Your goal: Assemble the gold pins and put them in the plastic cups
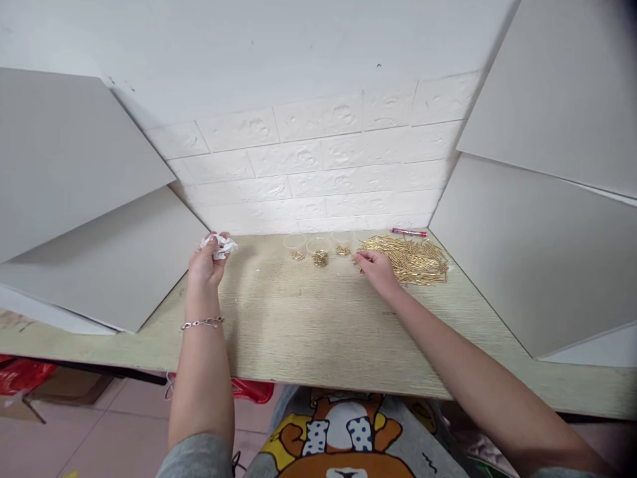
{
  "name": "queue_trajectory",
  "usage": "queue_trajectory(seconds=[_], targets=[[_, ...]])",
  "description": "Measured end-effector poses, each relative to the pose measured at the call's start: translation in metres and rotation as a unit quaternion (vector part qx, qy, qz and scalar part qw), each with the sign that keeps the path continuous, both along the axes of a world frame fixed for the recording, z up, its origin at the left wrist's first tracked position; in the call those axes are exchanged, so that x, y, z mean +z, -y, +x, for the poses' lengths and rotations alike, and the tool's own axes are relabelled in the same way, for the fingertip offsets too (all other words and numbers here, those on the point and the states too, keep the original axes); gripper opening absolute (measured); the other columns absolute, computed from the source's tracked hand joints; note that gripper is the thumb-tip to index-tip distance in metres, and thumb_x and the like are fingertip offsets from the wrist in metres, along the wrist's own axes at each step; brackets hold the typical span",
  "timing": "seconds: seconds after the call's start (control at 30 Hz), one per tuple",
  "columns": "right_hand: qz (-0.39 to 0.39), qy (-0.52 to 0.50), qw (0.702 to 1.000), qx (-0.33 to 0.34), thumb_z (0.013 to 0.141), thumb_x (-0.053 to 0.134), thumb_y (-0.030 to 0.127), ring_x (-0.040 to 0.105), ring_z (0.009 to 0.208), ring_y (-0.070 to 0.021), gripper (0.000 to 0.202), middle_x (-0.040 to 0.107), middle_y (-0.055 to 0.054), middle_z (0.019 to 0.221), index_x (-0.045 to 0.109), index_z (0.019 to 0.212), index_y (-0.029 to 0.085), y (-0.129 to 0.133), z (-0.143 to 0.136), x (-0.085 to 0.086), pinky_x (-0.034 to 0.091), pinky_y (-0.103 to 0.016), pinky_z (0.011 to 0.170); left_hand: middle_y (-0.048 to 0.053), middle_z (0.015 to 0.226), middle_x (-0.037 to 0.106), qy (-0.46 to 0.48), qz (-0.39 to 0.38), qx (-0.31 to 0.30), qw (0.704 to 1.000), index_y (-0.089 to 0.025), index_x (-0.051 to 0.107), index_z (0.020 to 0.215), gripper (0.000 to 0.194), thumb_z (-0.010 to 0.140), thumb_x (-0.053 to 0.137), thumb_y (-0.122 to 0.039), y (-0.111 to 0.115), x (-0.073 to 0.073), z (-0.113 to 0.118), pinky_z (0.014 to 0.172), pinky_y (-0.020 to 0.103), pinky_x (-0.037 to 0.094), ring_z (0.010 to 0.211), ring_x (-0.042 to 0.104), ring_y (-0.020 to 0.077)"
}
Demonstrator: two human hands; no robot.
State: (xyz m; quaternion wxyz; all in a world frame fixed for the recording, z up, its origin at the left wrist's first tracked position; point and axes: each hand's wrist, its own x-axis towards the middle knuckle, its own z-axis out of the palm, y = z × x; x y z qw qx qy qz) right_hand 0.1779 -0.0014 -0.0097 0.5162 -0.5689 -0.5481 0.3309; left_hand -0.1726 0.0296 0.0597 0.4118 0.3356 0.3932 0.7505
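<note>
My left hand [210, 259] is raised at the left of the table, its fingers closed on a crumpled white tissue [223, 246]. Over the left edge of a wide pile of thin gold sticks [408, 259], my right hand [374, 265] has its thumb and fingertips pinched together; what they hold is too small to make out. Left of it sit small gold heaps: one [343, 250] close by, a taller one [320, 258] in the middle and a flat one [298, 255] farther left. Clear round rings or lids [294, 241] lie behind these heaps.
A red tube [409, 232] lies behind the gold pile, against the white brick-patterned wall [318, 156]. Large grey-white panels stand at the left [114, 259] and right [542, 252] of the wooden table [308, 332]. Red plastic [253, 390] shows below the front edge.
</note>
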Motion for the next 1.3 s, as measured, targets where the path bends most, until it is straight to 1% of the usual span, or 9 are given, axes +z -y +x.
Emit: queue_trajectory(seconds=[0.27,0.47,0.6,0.73,0.8,0.9,1.0,1.2,1.3], targets=[[0.003,0.009,1.0,0.007,0.067,0.053,0.044,0.047,0.049,-0.0115,0.033,0.053,0.0,0.052,0.064,0.071,0.014,-0.001,0.0,-0.002,0.037,-0.024,0.05,-0.006,0.045,0.04,0.111,-0.065,-0.035,0.991,-0.016,0.047,0.066,0.018,0.08,0.052,-0.027,-0.004,-0.023,-0.006,0.033,0.015,0.031,0.033,0.038,0.0048],[-0.007,-0.035,0.999,0.017,0.065,0.057,0.043,0.048,0.049,-0.0099,0.03,0.055,0.0,0.058,0.063,0.072,0.014,-0.003,-0.001,-0.003,0.038,-0.024,0.051,-0.006,0.048,0.044,0.161,-0.045,0.057,0.984,-0.016,0.042,0.063,0.024,0.079,0.055,-0.029,-0.007,-0.037,-0.024,0.044,0.017,0.044,0.042,0.047,0.0051],[-0.039,-0.17,0.984,0.018,0.061,0.061,0.042,0.043,0.044,-0.006,0.031,0.054,0.001,0.062,0.061,0.073,0.014,-0.008,-0.002,-0.006,0.037,-0.022,0.046,-0.002,0.063,0.053,0.173,-0.053,0.035,0.983,-0.015,0.044,0.071,0.015,0.077,0.054,-0.006,-0.006,-0.04,-0.026,0.043,0.009,0.042,0.059,0.058,0.0059],[-0.065,-0.235,0.97,0.009,0.056,0.066,0.042,0.04,0.043,-0.0046,0.032,0.052,0.002,0.06,0.058,0.07,0.014,-0.012,0.001,-0.008,0.036,-0.021,0.044,0.001,0.074,0.058,0.165,-0.067,-0.011,0.984,-0.018,0.048,0.089,0.011,0.084,0.043,-0.009,-0.001,-0.038,-0.024,0.033,0.005,0.031,0.057,0.059,0.0043],[-0.055,-0.229,0.972,0.007,0.056,0.066,0.041,0.04,0.043,-0.0047,0.031,0.051,0.002,0.059,0.058,0.068,0.014,-0.012,0.001,-0.008,0.035,-0.021,0.044,0.0,0.069,0.057,0.166,-0.075,-0.046,0.982,-0.018,0.049,0.091,0.01,0.088,0.039,-0.021,0.001,-0.038,-0.025,0.027,0.006,0.023,0.039,0.047,-0.0004],[-0.026,-0.186,0.982,0.005,0.059,0.063,0.041,0.04,0.043,-0.0055,0.028,0.05,0.002,0.057,0.059,0.066,0.014,-0.01,0.0,-0.006,0.035,-0.021,0.044,-0.007,0.047,0.042,0.165,-0.085,-0.05,0.981,-0.016,0.049,0.078,0.029,0.086,0.037,-0.041,0.003,-0.038,-0.026,0.024,0.011,0.014,0.025,0.023,-0.0014],[-0.018,-0.149,0.989,0.008,0.063,0.061,0.041,0.042,0.045,-0.0066,0.028,0.051,0.002,0.058,0.061,0.07,0.014,-0.007,-0.002,-0.003,0.035,-0.022,0.045,-0.008,0.038,0.03,0.163,-0.087,-0.007,0.983,-0.017,0.041,0.062,0.041,0.082,0.037,-0.053,0.004,-0.037,-0.029,0.025,0.016,0.013,0.024,0.021,0.0025],[-0.012,-0.114,0.993,0.017,0.064,0.058,0.042,0.043,0.047,-0.0075,0.028,0.053,0.001,0.06,0.062,0.071,0.014,-0.005,-0.003,-0.002,0.037,-0.022,0.047,-0.007,0.037,0.027,0.168,-0.095,-0.031,0.981,-0.02,0.027,0.053,0.04,0.072,0.048,-0.047,0.006,-0.037,-0.033,0.029,0.021,0.017,0.027,0.024,0.0062],[-0.008,-0.101,0.995,0.022,0.065,0.057,0.042,0.044,0.048,-0.0078,0.029,0.054,0.0,0.06,0.062,0.071,0.014,-0.005,-0.003,-0.002,0.037,-0.022,0.047,-0.009,0.036,0.019,0.167,-0.107,0.023,0.98,-0.02,0.02,0.053,0.043,0.069,0.053,-0.042,0.005,-0.037,-0.032,0.028,0.021,0.012,0.026,0.015,0.0055]])
